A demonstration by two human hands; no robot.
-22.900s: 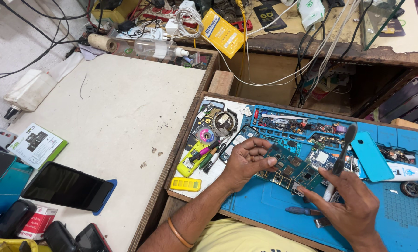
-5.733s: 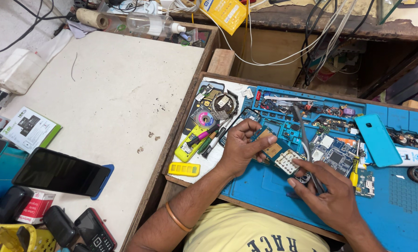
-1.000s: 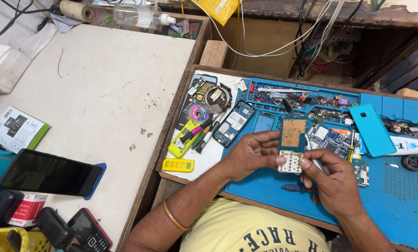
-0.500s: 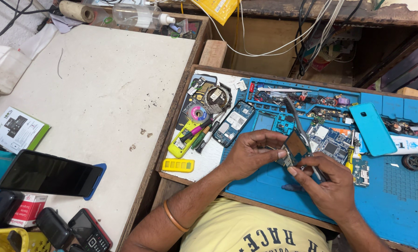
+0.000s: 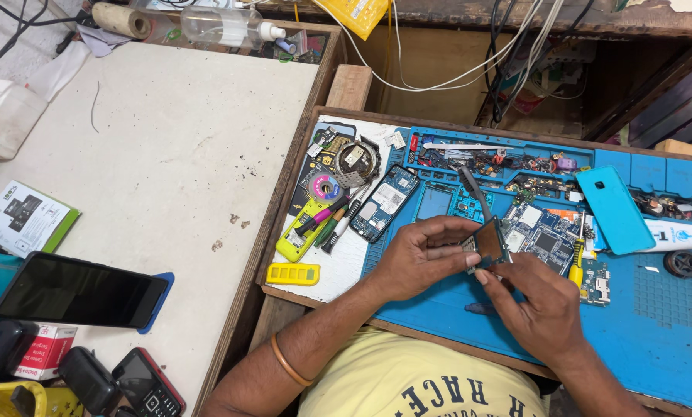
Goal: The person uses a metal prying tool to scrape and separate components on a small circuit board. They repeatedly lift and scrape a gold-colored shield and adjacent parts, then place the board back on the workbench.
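Blue silicone covers the bench where we work, and over that blue repair mat (image 5: 454, 309) our left hand (image 5: 419, 259) and right hand (image 5: 535, 309) meet on a small dark square display module (image 5: 486, 243). Half a second ago a thin metal tool stood up from between our hands; now we see the module tilted up more plainly, its dark face showing. A second ago it lay flatter with a lighter board beneath it, so the part looks to us to have been lifted and turned for closer handling. Our left fingers (image 5: 446, 251) curl and pinch the module's left edge, thumb on top; our right fingertips (image 5: 488, 278) press its lower right corner. Whether the right hand also grips the tool, we cannot tell.

Off to the left, on the pale worktop (image 5: 168, 154), lies a green-and-white printed box (image 5: 23, 218) near the edge, and a small red-and-white carton (image 5: 43, 351) sits below the black smartphone (image 5: 79, 289). A yellow padded pouch (image 5: 357, 11) hangs at the top, beside a clear plastic bottle (image 5: 226, 25). A turquoise phone back cover (image 5: 614, 208) rests on the mat to the right.
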